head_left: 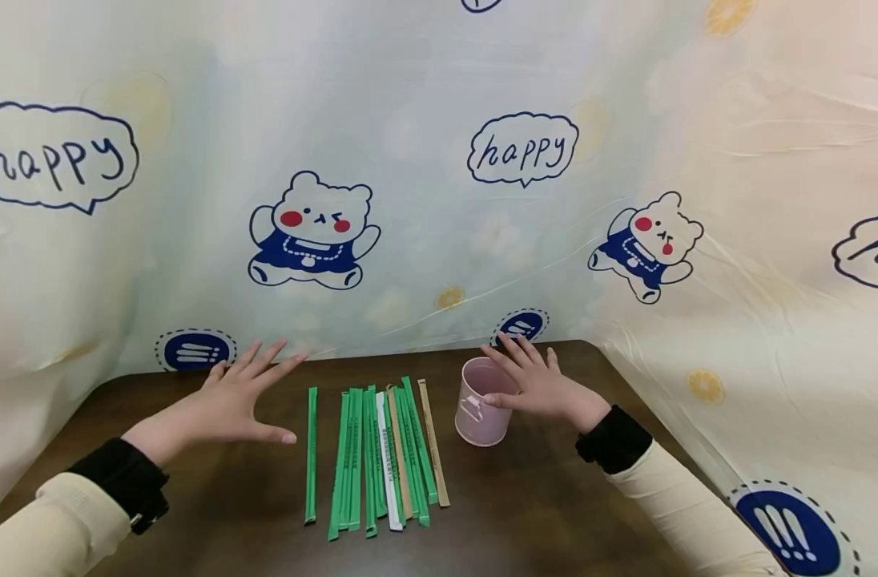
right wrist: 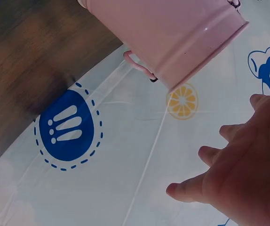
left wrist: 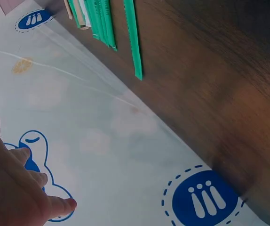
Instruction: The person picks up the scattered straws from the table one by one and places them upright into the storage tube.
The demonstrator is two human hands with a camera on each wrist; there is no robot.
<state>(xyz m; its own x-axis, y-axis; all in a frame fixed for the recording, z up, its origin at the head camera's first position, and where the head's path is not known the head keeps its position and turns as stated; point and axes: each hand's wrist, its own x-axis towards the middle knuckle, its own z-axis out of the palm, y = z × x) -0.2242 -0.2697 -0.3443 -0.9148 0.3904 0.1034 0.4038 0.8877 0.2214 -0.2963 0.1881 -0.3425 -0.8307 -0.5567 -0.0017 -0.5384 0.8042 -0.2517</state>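
Several thin paper-wrapped sticks, mostly green (head_left: 312, 457), lie in a rough row on the brown table; one white stick (head_left: 389, 465) and brown ones (head_left: 433, 445) are among them. The leftmost green stick lies apart from the others. A small pink bucket (head_left: 475, 425) with side handles stands upright to their right. My left hand (head_left: 230, 405) is spread to the left of the sticks, holding nothing. Beside the bucket, overlapping its rim in the head view, my right hand (head_left: 540, 385) is spread too; the right wrist view shows its fingers (right wrist: 186, 190) apart from the bucket.
A dark wooden table (head_left: 230, 513) carries everything. Behind it and along its sides hangs a pale curtain (head_left: 424, 200) printed with bears, orange slices and "happy" bubbles. Black bands (head_left: 615, 439) circle both wrists over cream sleeves.
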